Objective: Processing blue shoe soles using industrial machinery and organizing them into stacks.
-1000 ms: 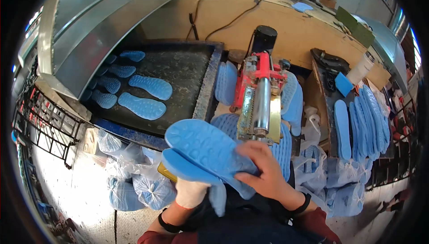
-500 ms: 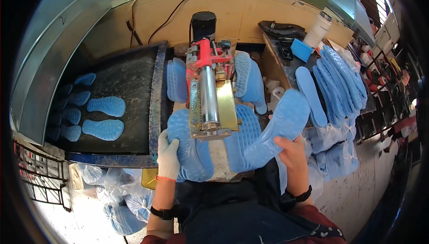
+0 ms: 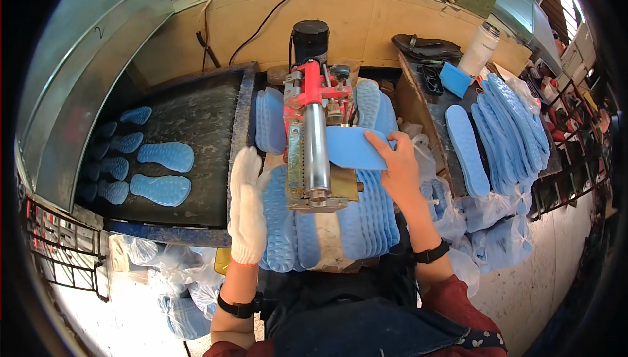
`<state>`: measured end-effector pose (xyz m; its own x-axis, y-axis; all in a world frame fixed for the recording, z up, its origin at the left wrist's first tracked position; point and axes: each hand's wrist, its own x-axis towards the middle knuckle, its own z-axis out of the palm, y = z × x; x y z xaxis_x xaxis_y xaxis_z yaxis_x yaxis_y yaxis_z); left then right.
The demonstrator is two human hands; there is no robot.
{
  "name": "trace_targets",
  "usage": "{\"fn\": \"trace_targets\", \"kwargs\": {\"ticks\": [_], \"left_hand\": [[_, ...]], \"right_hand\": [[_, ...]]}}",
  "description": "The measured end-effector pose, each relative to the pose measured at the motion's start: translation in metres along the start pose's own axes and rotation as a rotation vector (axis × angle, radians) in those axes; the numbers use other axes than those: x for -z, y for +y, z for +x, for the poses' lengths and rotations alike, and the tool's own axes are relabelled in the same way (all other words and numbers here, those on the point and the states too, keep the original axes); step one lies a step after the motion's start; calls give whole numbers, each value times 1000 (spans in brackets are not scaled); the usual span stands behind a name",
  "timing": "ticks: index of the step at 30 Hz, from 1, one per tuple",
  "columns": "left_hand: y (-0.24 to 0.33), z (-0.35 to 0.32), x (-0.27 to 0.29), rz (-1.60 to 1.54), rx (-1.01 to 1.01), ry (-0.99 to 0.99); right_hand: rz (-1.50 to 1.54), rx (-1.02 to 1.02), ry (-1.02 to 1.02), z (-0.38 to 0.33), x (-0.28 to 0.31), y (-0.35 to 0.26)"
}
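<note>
A blue shoe sole [image 3: 350, 148] lies flat, its left end against the roller of a red and steel machine [image 3: 316, 141]. My bare right hand [image 3: 398, 164] grips its right end, fingers on top, and the thumb is hidden. My left hand [image 3: 248, 210], in a white knitted glove, is upright with fingers stretched, beside the machine's left side and holding nothing. Close to it, in front of the machine, stands a row of blue soles [image 3: 279, 226]. Another row of soles [image 3: 373, 220] leans below my right hand. More soles [image 3: 269, 121] stand behind, left of the machine.
At left, a dark conveyor belt [image 3: 209, 115] with a raised blue edge carries several soles [image 3: 165, 155]. The right-hand table holds stacked soles [image 3: 507, 135], a bottle [image 3: 479, 50] and a black shoe [image 3: 425, 48]. Plastic bags [image 3: 500, 239] of soles lie below.
My right hand has brought the raised sole left and forward, laying it flat at the roller. My left hand has come off the left row of soles, its fingers straightened. The view has shifted slightly.
</note>
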<state>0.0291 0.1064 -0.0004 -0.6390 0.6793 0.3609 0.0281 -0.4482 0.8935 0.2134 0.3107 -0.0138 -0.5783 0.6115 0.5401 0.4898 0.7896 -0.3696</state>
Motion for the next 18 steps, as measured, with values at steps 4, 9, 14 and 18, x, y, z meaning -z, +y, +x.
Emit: {"fn": "trace_targets", "kwargs": {"ticks": [4,9,14,18], "left_hand": [[17,33,-19,-201,-17,-92],[1,60,-41,9,-112,-151],[-36,63,-20,204,-65,-172],[-55,63,8,247,37,-176]], "right_hand": [[151,139,-47,7,6,-11],[605,30,-163,-20,9,-4],[972,-402,-7,-75,-8,29],[958,-577,-142,-101,-17,30]]}}
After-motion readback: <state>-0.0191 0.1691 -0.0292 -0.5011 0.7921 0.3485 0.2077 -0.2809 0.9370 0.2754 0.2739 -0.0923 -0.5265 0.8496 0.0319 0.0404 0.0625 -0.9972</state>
